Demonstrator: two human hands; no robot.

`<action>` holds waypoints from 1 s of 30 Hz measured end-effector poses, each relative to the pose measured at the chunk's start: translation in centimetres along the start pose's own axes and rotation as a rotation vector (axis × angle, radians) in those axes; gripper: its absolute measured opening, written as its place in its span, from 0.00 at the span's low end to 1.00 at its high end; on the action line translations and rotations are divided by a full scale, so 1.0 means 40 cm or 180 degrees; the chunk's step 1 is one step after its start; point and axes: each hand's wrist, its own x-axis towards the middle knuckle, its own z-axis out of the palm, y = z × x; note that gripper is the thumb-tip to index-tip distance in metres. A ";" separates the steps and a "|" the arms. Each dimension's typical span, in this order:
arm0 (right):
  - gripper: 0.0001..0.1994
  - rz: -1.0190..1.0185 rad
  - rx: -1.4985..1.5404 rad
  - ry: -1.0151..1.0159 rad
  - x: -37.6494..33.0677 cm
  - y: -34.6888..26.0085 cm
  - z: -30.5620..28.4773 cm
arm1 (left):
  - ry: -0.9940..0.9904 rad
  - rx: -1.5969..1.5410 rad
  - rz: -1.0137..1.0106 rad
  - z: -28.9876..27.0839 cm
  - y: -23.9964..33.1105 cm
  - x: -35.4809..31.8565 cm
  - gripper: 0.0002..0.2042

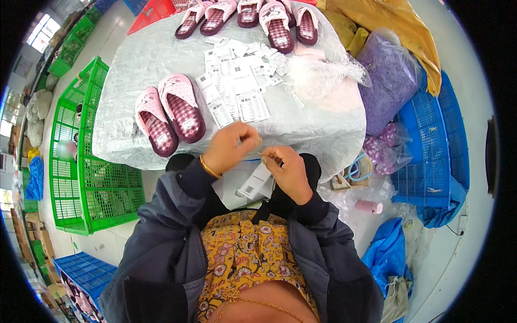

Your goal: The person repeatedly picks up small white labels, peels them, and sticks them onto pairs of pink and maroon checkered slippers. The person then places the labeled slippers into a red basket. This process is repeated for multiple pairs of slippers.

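Note:
My left hand [231, 148], a gold bangle at its wrist, is closed with the fingers curled in; motion blurs it slightly, and what it grips, if anything, is hidden. Close beside it, my right hand [288, 168] pinches a thin strand at the fingertips. A long white printed tag [257, 180] hangs under those fingers, over my lap. On the table beyond lies a loose pile of white printed tags [237, 78]. Left of the pile rests a pair of pink slippers [175, 107] with checked maroon insoles, toes pointing away. More pink slippers [247, 15] line the far edge.
The table [129, 70] is wrapped in clear plastic. A green crate [83, 167] stands left, a blue crate [425, 145] right. Beside the table bulges a bag of purple material [388, 81]. A pink spool [369, 206] and blue sheeting [385, 247] lie on the floor.

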 end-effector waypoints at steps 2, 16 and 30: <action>0.05 -0.0313 -0.0273 0.0013 0.010 0.013 -0.003 | 0.0298 0.0503 0.0398 -0.017 -0.030 0.083 0.08; 0.06 -0.0253 -0.0147 0.0297 0.008 0.077 -0.024 | 0.0016 0.3235 0.0471 0.031 -0.122 0.374 0.14; 0.05 0.0068 0.0501 0.0330 -0.010 0.079 -0.027 | -0.0073 0.3862 0.1539 0.035 -0.172 0.415 0.08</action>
